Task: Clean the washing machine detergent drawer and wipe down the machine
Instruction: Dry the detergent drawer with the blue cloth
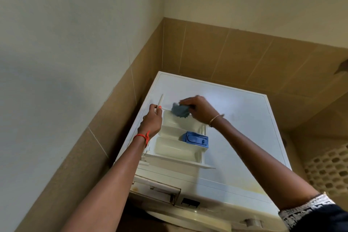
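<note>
Fingers [188, 102] of the right hand [199, 108] are clamped on a cloth [179, 112], pressing it into the drawer's [175, 147] far compartment, probably to scrub residue. The left hand [150, 120] grips the drawer's front end, steadying it. The drawer lies out of its slot on top of the washing machine [235, 118].

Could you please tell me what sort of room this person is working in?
Probably a home laundry or utility corner: a white washing machine stands against tan tiled walls, its detergent drawer lies on top, and a perforated basket sits beside it.
</note>
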